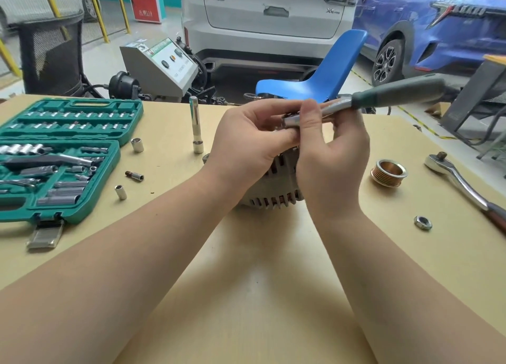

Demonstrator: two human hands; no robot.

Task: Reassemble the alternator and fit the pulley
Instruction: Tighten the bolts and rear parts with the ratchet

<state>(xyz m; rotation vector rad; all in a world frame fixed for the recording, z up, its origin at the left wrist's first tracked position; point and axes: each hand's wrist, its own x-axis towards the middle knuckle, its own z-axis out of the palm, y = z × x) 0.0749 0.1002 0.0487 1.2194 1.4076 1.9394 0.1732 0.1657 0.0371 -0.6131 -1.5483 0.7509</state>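
The grey alternator (276,191) sits on the tan table (260,267), mostly hidden behind both hands; its slotted housing with copper windings shows below them. A green-handled ratchet (394,92) lies across the top of it, handle pointing right. My left hand (246,141) curls round the ratchet's chrome head above the alternator. My right hand (334,150) pinches the ratchet's chrome neck between thumb and fingers. The grooved pulley (388,172) lies on the table to the right, with a loose nut (423,222) nearer me.
An open green socket case (60,155) fills the left side. Loose sockets (137,144) and an upright extension bar (196,125) stand beside it. A second ratchet (460,182) lies at the right edge. A blue chair (323,76) and cars stand beyond the table.
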